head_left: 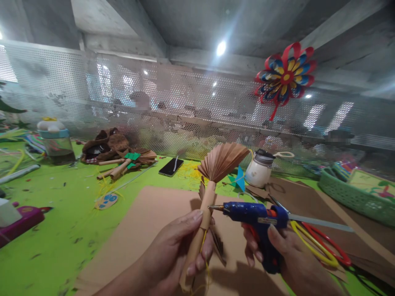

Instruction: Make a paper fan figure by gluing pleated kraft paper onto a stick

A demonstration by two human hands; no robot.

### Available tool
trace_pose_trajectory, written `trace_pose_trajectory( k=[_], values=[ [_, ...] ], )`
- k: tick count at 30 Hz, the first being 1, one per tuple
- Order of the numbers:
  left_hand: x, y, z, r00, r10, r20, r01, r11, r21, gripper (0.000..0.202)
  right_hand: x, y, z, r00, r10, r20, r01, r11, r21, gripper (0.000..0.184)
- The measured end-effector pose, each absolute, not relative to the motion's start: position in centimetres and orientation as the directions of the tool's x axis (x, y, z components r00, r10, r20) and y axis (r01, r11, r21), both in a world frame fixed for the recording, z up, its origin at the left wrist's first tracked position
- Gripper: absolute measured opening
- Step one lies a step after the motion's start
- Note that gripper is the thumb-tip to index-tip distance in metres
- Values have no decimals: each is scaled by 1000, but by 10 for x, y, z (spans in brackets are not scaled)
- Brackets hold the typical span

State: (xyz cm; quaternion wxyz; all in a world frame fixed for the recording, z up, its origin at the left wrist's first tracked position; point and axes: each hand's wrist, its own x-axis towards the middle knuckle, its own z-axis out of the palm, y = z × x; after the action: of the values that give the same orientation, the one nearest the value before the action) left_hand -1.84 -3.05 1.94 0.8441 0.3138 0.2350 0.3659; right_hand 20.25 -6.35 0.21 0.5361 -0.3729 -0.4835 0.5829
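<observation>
In the head view, my left hand [182, 236] is closed around a rolled brown paper tube [207, 197]. A pleated paper fan [225, 160] spreads from the tube's top, and smaller pleated pieces show along its sides. Yellow string hangs beside the lower tube. My right hand [284, 250] grips a blue hot glue gun [259, 216] with a clear glue stick [321, 222] out of its back. The gun's metal nozzle points left, at the tube just above my left thumb; whether it touches I cannot tell. Below both hands lies a brown paper sheet [148, 222].
Red and yellow scissors handles [327, 250] lie right of the gun. Behind stand a lidded jar [259, 168], a phone [171, 166] and finished paper pieces [123, 166]. A green basket [354, 197] sits at right. A perforated metal screen [191, 98] closes the back.
</observation>
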Motion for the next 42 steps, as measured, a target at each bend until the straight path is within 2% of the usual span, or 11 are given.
trace_pose_trajectory(
  k=[8, 18, 25, 31, 42],
  values=[
    [-19, -32, 21, 618, 765, -182, -458, 538, 707, 27, 199, -64, 5, -152, 981, 119, -367, 56, -928, 33],
    [-17, -31, 20, 623, 757, -197, -450, 553, 701, 26, 199, -63, 1, -152, 983, 106, -328, 51, -943, 32],
    [-19, -30, 20, 623, 749, -226, -434, 571, 697, 25, 198, -63, 3, -177, 977, 121, -381, 46, -924, 30],
    [-20, -30, 18, 666, 711, -225, -429, 612, 664, 29, 199, -63, 1, -188, 976, 110, -319, 45, -947, 32],
    [-20, -29, 21, 640, 741, -203, -454, 578, 678, 27, 201, -60, 2, -216, 965, 145, -392, 51, -919, 30]
  ],
)
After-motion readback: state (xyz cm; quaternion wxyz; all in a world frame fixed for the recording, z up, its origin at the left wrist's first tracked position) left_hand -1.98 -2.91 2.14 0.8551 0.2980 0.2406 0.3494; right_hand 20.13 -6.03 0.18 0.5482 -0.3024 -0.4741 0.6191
